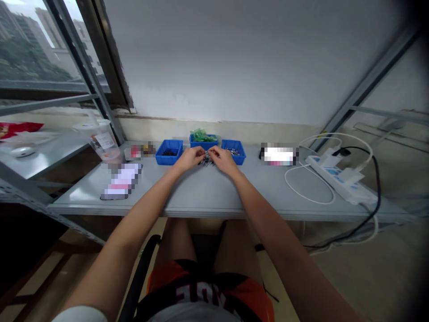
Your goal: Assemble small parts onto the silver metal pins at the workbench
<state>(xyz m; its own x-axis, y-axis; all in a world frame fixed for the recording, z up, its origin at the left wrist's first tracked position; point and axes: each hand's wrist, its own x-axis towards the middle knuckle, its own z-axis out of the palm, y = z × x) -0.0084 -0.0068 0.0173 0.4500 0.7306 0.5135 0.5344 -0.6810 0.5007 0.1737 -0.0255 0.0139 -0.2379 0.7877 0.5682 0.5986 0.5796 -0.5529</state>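
My left hand (193, 157) and my right hand (221, 157) meet over a small pile of shiny metal parts (207, 162) on the grey table. The fingertips of both hands are drawn together, nearly touching; what they pinch is too small to make out. To the left of my left hand stands a blue bin (169, 153) with dark small pieces inside. Behind the hands, another blue bin (203, 145) holds green plastic packets (200, 135). Just right of my right hand, a third blue bin (233, 152) contains silvery metal pieces.
A phone (122, 181) and a lidded plastic cup (105, 143) are at the left. Another phone (279, 155) lies at the right, near a white power strip (345, 181) with plugs and looping cables (310, 197). A metal shelf post (372, 71) rises behind it.
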